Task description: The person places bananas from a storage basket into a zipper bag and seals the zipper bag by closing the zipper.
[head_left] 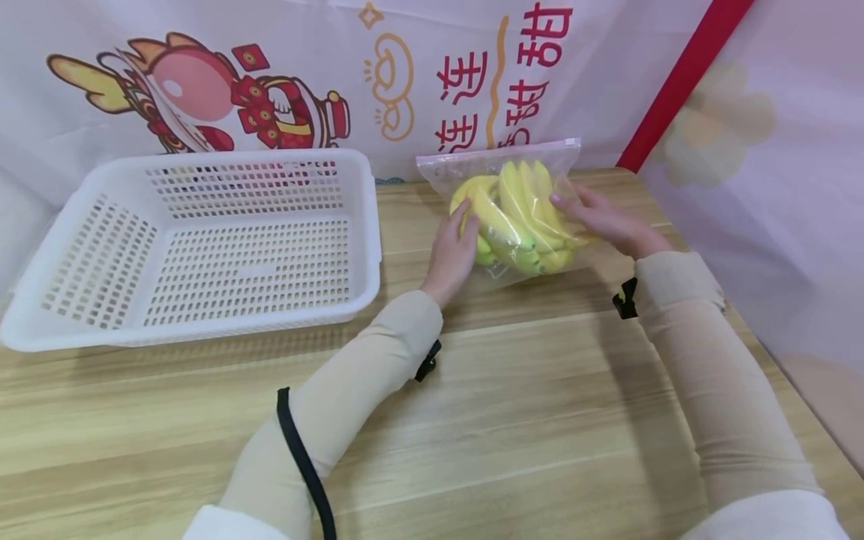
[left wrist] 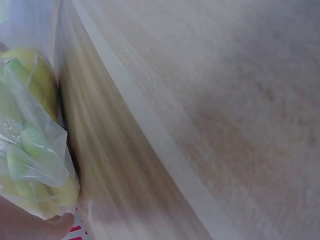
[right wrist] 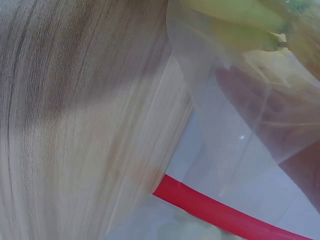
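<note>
A clear zip bag (head_left: 565, 161) stands near the back of the table, its zip edge at the top. Inside it is a bunch of yellow bananas (head_left: 528, 199) with greenish tips. My left hand (head_left: 454, 251) grips the bag's left side, fingers on the front of the plastic. The right hand (head_left: 610, 221) holds the opposite side. From the left wrist, the bananas (left wrist: 30, 135) show through creased plastic, with part of the left hand (left wrist: 35, 225) below them. In the right wrist view, the right hand (right wrist: 260, 107) is seen through the bag's loose plastic (right wrist: 215, 140).
To the left stands a white perforated plastic basket (head_left: 367, 247). A white printed cloth (head_left: 418, 45) hangs behind the wooden table (head_left: 526, 390), with a red strip (head_left: 688, 82) at the right corner. The table's right edge runs beside the right forearm.
</note>
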### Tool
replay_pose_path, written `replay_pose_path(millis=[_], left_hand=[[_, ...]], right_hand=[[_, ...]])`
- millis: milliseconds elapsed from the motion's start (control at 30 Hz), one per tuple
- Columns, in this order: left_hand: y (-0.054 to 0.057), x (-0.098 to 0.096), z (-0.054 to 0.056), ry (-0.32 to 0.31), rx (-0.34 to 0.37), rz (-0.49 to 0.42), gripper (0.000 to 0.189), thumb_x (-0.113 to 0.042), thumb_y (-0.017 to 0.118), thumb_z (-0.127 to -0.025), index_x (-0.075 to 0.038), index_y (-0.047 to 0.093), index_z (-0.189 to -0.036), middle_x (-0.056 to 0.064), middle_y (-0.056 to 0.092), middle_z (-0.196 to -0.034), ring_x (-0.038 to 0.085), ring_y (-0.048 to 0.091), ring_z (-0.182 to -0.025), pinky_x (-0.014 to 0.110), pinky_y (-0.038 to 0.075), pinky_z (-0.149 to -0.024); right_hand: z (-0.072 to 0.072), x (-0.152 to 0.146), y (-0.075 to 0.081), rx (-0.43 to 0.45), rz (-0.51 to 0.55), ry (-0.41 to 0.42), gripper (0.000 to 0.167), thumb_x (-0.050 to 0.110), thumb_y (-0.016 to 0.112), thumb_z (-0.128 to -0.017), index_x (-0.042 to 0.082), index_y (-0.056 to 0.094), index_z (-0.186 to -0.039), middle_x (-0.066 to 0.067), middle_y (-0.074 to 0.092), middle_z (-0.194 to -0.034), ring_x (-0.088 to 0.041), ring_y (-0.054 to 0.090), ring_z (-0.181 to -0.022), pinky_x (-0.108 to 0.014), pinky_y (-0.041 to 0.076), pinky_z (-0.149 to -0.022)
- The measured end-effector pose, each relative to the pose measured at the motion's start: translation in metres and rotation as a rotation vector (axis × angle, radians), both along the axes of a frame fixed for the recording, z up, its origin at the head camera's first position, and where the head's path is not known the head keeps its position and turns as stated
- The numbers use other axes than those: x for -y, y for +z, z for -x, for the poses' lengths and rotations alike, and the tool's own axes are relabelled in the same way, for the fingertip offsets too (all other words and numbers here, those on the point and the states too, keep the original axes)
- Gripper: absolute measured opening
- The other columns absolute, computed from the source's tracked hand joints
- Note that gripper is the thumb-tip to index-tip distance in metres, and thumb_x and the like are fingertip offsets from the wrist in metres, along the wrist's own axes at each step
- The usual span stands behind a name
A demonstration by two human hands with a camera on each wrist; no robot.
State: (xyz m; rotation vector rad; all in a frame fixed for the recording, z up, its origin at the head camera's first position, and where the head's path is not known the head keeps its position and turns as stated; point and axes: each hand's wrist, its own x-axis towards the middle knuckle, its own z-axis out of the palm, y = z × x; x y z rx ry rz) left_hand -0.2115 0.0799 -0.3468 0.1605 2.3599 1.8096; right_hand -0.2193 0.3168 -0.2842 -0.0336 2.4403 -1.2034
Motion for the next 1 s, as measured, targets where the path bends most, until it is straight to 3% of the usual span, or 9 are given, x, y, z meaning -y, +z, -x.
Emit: replay_pose_path(millis=[167, 333, 500, 700, 867, 1000], left_hand=[[0.004, -0.001, -0.001, 0.03, -0.026, 0.051, 0.054, -0.043, 0.032, -0.101, -0.027, 0.026, -0.152, 0.011, 0.019, -0.16, 0.031, 0.019, -0.147, 0.053, 0.015, -0.119], [0.02, -0.005, -0.001, 0.059, -0.061, 0.13, 0.055, -0.046, 0.032, -0.1, -0.031, 0.021, -0.152, 0.006, 0.015, -0.162, 0.03, 0.017, -0.148, 0.057, 0.012, -0.119], [0.049, -0.012, 0.0, 0.078, -0.121, 0.102, 0.054, -0.039, 0.038, -0.1, -0.03, 0.024, -0.151, 0.0, 0.022, -0.16, 0.026, 0.022, -0.147, 0.051, 0.016, -0.12], [0.093, -0.01, 0.001, 0.051, -0.16, 0.082, 0.061, -0.032, 0.046, -0.098, -0.03, 0.019, -0.153, -0.006, 0.022, -0.159, 0.017, 0.021, -0.147, 0.043, 0.02, -0.121], [0.125, 0.006, 0.013, 0.072, -0.185, 0.108, 0.064, -0.032, 0.048, -0.098, -0.032, 0.014, -0.153, -0.01, 0.018, -0.16, 0.011, 0.022, -0.146, 0.035, 0.023, -0.12], [0.141, 0.027, 0.026, 0.123, -0.208, 0.187, 0.066, -0.033, 0.047, -0.098, -0.032, 0.011, -0.153, -0.013, 0.015, -0.16, 0.008, 0.021, -0.146, 0.032, 0.02, -0.121]], right_hand=[[0.003, 0.0, 0.004, -0.002, -0.049, -0.027, 0.08, 0.059, 0.033, -0.096, 0.013, 0.006, -0.155, -0.016, 0.012, -0.16, -0.039, 0.014, -0.146, -0.063, 0.013, -0.116], [0.008, 0.001, 0.012, -0.014, -0.159, -0.056, 0.084, 0.063, 0.03, -0.094, 0.01, 0.005, -0.155, -0.018, 0.011, -0.16, -0.041, 0.012, -0.147, -0.065, 0.013, -0.115], [0.013, 0.006, 0.03, -0.072, -0.28, -0.145, 0.093, 0.071, 0.029, -0.09, 0.009, 0.003, -0.154, -0.02, 0.013, -0.16, -0.042, 0.016, -0.146, -0.063, 0.018, -0.115], [0.023, 0.026, 0.057, -0.123, -0.326, -0.31, 0.096, 0.074, 0.032, -0.086, 0.018, -0.007, -0.154, -0.012, 0.005, -0.162, -0.036, 0.012, -0.148, -0.062, 0.019, -0.115], [0.03, 0.048, 0.076, -0.183, -0.297, -0.409, 0.091, 0.072, 0.037, -0.087, 0.031, -0.012, -0.152, 0.005, -0.007, -0.162, -0.023, 0.001, -0.151, -0.057, 0.016, -0.119], [0.033, 0.064, 0.087, -0.246, -0.263, -0.43, 0.088, 0.067, 0.038, -0.089, 0.034, -0.014, -0.151, 0.012, -0.011, -0.161, -0.017, -0.004, -0.151, -0.049, 0.012, -0.121]])
